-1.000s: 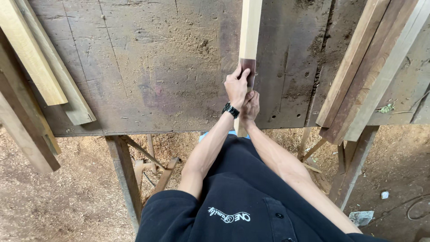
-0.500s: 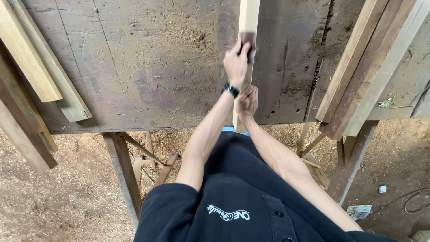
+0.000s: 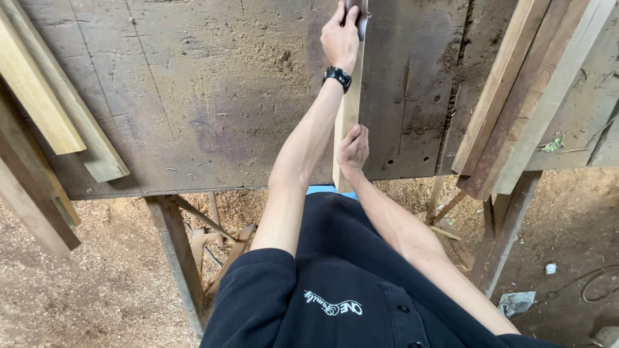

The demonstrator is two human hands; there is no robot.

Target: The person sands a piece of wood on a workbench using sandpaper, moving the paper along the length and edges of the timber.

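A narrow pale wooden strip [image 3: 349,103] lies lengthwise on a worn, dusty workbench [image 3: 193,96], its near end sticking out over the bench edge. My left hand [image 3: 340,38], with a black wristwatch, is stretched far forward and presses a small dark sanding piece [image 3: 356,9] onto the strip near the top of the view. My right hand [image 3: 353,149] grips the strip close to its near end, at the bench edge. The far part of the strip is out of view.
Several pale planks [image 3: 39,96] lie slanted over the bench's left side and several longer boards [image 3: 516,96] over its right. Bench legs [image 3: 177,258] stand on a sawdust-covered floor [image 3: 77,283], with a cable [image 3: 596,287] and scraps at the right.
My left hand has slid the dark sanding piece away from me along the strip, the arm now nearly straight. My right hand has stayed gripping the near end.
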